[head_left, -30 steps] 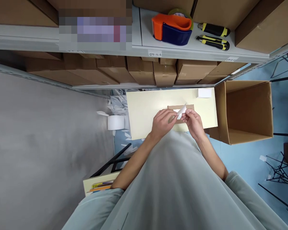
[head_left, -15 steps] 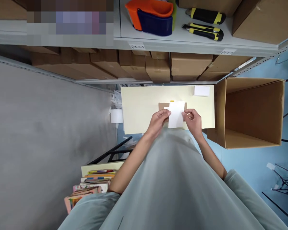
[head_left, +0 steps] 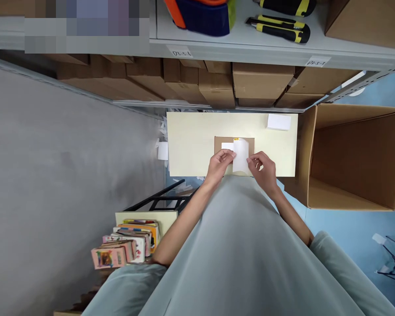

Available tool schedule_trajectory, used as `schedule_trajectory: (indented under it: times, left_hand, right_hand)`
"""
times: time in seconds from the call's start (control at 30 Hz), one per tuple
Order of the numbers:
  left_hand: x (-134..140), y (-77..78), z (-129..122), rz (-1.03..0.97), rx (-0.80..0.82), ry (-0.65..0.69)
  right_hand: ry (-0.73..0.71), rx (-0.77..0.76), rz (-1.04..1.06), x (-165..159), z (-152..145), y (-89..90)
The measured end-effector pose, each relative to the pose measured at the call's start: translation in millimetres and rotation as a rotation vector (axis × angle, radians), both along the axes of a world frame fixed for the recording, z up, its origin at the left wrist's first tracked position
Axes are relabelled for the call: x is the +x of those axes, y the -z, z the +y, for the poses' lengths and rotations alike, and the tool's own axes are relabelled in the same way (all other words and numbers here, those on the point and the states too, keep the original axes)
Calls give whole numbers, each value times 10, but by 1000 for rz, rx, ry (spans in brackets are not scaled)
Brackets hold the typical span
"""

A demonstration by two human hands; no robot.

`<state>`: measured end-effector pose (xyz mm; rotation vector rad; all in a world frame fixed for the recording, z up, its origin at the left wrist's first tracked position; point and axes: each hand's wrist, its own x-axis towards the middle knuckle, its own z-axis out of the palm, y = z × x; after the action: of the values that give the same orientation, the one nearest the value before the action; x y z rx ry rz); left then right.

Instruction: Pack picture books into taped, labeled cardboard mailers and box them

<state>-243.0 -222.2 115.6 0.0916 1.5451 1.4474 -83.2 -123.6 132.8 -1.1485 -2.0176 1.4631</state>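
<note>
A white paper sheet (head_left: 240, 156) with a small yellow print at its top edge is held between my hands. My left hand (head_left: 219, 166) is closed in a pinch on its left edge. My right hand (head_left: 265, 172) is pinched at the right edge, thumb and forefinger meeting there, and that side of the sheet bends. Beneath lies a brown cardboard piece (head_left: 218, 143), perhaps a small box, on the cream tabletop (head_left: 191, 145). Part of a white label (head_left: 227, 145) shows on the cardboard, left of the sheet.
A white block, perhaps stacked paper (head_left: 278, 122), sits at the table's back right. To the right stands a large open carton (head_left: 355, 158). Above, a grey shelf (head_left: 250, 52) holds brown boxes (head_left: 263, 81) and utility knives (head_left: 279, 30). Books (head_left: 128, 241) are at lower left.
The sheet has gone from flat to curved on its right side, and my right hand has shifted slightly left. More of the label on the cardboard shows. The camera view has shifted a little.
</note>
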Motion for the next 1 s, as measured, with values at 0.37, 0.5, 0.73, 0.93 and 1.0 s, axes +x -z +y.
schedule_trajectory:
  times: [0.37, 0.5, 0.73, 0.93, 1.0]
  left_hand:
    - [206, 60, -553, 203, -165, -18]
    - [204, 114, -646, 270, -158, -8]
    - [167, 212, -645, 284, -178, 17]
    - [201, 494, -469, 74, -253, -13]
    - [210, 598, -378, -38, -270, -55]
  right_hand:
    - [-517, 155, -67, 97, -349, -55]
    - [-497, 34, -32, 94, -318, -26]
    - [-331, 34, -48, 20, -136, 135]
    - [-433, 74, -203, -262, 359, 371]
    - [-505, 90, -265, -416, 524, 511]
